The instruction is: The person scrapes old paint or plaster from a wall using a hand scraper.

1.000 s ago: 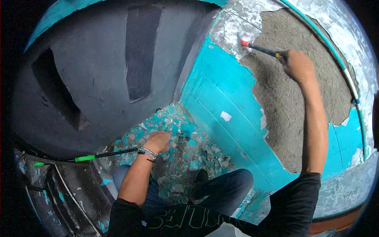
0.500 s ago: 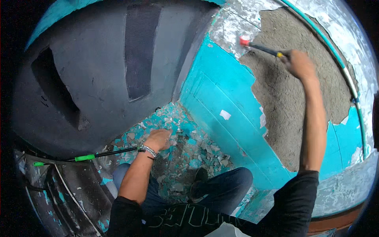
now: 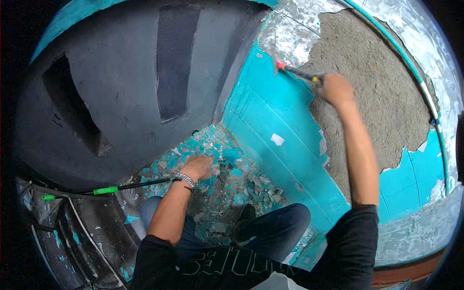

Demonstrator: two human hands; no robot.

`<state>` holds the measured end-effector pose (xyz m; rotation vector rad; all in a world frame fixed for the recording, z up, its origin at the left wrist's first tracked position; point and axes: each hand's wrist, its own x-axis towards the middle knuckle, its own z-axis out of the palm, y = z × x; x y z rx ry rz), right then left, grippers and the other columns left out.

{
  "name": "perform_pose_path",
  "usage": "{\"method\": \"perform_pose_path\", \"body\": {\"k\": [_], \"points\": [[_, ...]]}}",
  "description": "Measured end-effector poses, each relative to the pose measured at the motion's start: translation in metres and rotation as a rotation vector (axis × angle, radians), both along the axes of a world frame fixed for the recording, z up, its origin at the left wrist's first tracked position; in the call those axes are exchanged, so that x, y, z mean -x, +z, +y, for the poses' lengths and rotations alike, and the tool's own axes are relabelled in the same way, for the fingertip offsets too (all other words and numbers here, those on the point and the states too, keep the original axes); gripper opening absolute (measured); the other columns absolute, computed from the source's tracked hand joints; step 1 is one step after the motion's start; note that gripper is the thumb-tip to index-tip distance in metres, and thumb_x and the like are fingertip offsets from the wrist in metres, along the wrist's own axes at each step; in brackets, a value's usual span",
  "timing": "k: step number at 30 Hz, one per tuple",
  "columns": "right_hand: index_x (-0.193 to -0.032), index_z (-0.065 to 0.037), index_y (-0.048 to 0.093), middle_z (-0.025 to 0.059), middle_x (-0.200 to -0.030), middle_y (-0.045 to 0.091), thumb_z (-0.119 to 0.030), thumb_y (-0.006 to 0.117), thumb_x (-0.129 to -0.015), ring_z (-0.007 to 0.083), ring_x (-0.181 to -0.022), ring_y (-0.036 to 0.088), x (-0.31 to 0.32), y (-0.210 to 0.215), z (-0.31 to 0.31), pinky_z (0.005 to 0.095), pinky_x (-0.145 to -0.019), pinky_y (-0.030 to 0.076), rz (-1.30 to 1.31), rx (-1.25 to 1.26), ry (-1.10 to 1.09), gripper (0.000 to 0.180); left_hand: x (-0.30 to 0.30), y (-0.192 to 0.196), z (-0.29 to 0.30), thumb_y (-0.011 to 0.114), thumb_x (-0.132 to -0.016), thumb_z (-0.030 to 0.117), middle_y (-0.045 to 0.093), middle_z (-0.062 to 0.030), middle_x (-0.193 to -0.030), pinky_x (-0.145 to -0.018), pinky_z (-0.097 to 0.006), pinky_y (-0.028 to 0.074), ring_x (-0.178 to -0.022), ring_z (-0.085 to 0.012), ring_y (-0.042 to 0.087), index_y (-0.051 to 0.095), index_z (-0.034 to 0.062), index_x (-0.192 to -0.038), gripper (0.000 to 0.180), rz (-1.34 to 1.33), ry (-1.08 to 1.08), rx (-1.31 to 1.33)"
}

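Knees first: person crouches, dark shoe [image 3: 245, 216] among teal paint flakes [image 3: 227, 188]. Left hand [image 3: 197, 166] lies braced on the flakes, fingers loosely curled, gripping nothing. Right hand [image 3: 337, 89] is clamped on the scraper [image 3: 296, 72], blade at the teal paint [image 3: 275, 121] edge beside bare plaster [image 3: 372, 96]. Judgement: keep blade shallow, push under the lip. Blade tip too small to read; grip side of the fingers hidden.

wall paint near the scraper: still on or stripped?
Partly stripped. Right hand holds the scraper at the edge of the turquoise paint; beside it bare grey plaster shows.
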<state>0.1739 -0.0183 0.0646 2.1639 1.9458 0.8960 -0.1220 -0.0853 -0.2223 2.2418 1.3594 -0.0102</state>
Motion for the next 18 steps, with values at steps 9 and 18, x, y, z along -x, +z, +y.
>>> {"method": "perform_pose_path", "body": {"k": [9, 18], "points": [[-0.124, -0.022, 0.055, 0.0181, -0.092, 0.065, -0.025, 0.049, -0.089, 0.0371, -0.084, 0.063, -0.037, -0.053, -0.057, 0.0475, -0.071, 0.051, 0.162, -0.115, 0.023, 0.035, 0.024, 0.010, -0.012, 0.061, -0.084, 0.039, 0.060, -0.0193, -0.111, -0.088, -0.045, 0.044, -0.106, -0.0347, 0.056, 0.049, 0.0022, -0.122, 0.054, -0.035, 0.051, -0.012], [-0.133, -0.028, 0.045, 0.0212, -0.090, 0.064, -0.025, 0.050, -0.089, 0.0368, -0.078, 0.063, -0.020, -0.135, -0.002, 0.0478, -0.066, 0.051, 0.293, -0.123, 0.047, 0.044, -0.008, 0.005, -0.004, 0.061, -0.084, 0.036, 0.060, -0.0184, -0.110, -0.086, -0.044, 0.045, -0.105, -0.0359, 0.056, 0.052, 0.0021, -0.117, 0.048, -0.089, -0.016, -0.006]]}}
